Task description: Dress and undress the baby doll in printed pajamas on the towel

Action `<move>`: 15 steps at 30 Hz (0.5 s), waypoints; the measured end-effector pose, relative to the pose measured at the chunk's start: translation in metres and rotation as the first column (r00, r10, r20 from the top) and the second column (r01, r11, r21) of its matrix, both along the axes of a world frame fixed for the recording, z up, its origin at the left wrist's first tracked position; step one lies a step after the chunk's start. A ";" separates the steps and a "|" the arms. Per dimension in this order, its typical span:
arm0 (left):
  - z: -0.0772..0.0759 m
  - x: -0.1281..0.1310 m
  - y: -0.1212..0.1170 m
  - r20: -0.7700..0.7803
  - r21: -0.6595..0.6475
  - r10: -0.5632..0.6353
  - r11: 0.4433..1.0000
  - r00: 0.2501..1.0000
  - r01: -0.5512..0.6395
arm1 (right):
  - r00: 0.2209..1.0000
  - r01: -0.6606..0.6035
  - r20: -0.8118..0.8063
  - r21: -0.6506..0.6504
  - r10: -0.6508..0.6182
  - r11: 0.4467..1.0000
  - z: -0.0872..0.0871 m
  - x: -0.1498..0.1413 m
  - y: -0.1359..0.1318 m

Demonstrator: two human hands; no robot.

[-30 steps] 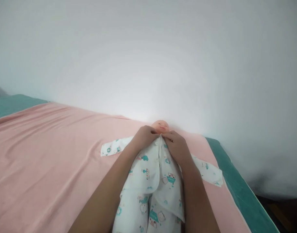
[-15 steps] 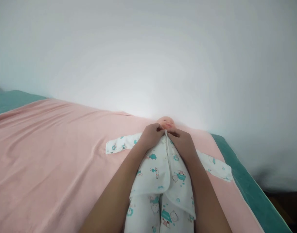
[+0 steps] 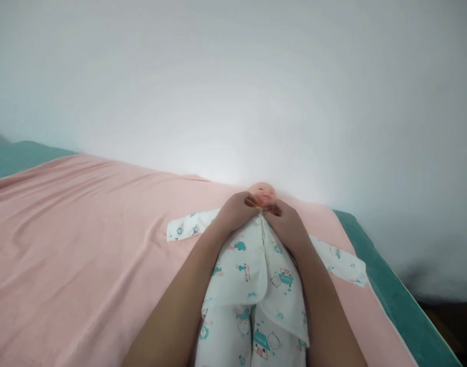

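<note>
A baby doll (image 3: 264, 190) lies on its back, its head by the wall, dressed in a white printed shirt (image 3: 239, 270) and matching trousers (image 3: 224, 341). At the collar, my left hand (image 3: 240, 208) pinches the edge of the shirt's front from the left. My right hand (image 3: 284, 216) grips the collar from the other side, its fingertips close to those of my left. The shirt front hangs overlapped down the middle, its lower corners loose over the trousers. Both sleeves (image 3: 193, 224) stretch out sideways. My fingers partly hide the collar and the doll's neck.
A pink blanket (image 3: 84, 244), wrinkled at the left, lies under the doll. Green bedding (image 3: 386, 270) shows along the right edge and at the far left. A pale wall (image 3: 233, 92) rises directly behind the bed.
My hands stay at the collar, with small finger movements. The collar's top edge, raised to a point before, now sits lower between my fingertips.
</note>
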State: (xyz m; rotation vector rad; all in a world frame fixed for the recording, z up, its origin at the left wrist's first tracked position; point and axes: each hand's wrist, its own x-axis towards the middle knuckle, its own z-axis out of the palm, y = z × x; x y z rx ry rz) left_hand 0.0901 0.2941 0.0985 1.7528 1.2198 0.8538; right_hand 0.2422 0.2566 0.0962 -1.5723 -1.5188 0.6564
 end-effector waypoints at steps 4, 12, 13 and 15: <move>0.004 0.002 -0.004 -0.151 0.090 -0.003 0.996 0.989 0.016 | 0.997 0.043 0.056 -0.004 -0.043 0.999 0.005 -0.001 -0.004; 0.003 0.006 -0.005 -0.325 0.245 0.018 0.967 0.945 0.065 | 0.986 0.062 0.151 0.022 -0.065 0.998 0.012 -0.005 -0.013; 0.004 0.006 -0.006 -0.355 0.249 0.023 0.966 0.935 0.071 | 0.985 0.060 0.163 0.025 -0.063 0.998 0.013 -0.006 -0.014; 0.005 0.006 -0.008 -0.426 0.252 0.045 0.965 0.903 0.071 | 0.979 0.047 0.198 0.029 -0.051 0.998 0.014 -0.006 -0.017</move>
